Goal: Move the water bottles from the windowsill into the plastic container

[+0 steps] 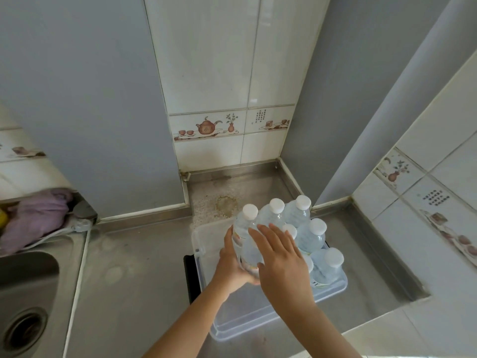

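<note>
Seven white-capped water bottles (pixel 311 235) in the plastic container (pixel 260 317) — left hand (pixel 233 270) gripping one, right hand (pixel 282 257) spread flat against it.

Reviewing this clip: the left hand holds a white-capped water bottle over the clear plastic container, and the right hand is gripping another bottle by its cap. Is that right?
Not quite. The right hand grips nothing: in the head view its fingers are spread flat against the side of the bottle that the left hand holds. The rest stands: that white-capped bottle is over the clear plastic container.
</note>
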The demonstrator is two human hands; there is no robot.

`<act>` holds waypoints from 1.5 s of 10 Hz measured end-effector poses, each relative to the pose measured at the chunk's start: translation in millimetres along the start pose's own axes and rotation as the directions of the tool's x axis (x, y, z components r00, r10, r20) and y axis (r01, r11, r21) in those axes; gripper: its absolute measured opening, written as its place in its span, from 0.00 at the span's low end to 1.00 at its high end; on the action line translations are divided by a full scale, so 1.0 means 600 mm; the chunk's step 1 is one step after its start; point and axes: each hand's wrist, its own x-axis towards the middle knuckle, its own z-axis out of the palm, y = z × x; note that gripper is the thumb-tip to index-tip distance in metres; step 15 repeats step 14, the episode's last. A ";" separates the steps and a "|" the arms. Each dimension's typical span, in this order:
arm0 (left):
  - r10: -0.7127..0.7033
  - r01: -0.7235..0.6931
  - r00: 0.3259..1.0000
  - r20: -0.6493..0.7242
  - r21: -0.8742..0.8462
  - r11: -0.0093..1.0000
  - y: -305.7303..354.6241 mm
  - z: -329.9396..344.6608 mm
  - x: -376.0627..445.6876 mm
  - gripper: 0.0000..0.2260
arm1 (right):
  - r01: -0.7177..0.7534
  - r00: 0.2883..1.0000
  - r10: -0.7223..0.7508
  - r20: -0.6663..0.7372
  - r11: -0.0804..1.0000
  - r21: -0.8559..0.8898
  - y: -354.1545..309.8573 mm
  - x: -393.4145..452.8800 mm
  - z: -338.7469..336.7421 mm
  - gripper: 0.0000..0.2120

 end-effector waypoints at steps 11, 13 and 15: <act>0.660 -0.163 0.747 -0.078 0.941 0.296 -0.042 0.042 -0.178 0.35 | 0.246 0.964 -0.233 0.129 0.965 -0.093 0.181 -0.090 -0.040 0.37; 0.596 -0.077 0.801 -0.056 0.977 0.197 -0.049 0.031 -0.174 0.37 | 0.307 0.947 -0.292 0.137 0.946 -0.107 0.193 -0.090 -0.042 0.34; 0.534 -0.211 0.844 0.049 0.946 0.245 -0.040 0.035 -0.172 0.37 | 0.356 0.928 -0.337 0.156 0.928 -0.109 0.196 -0.084 -0.046 0.34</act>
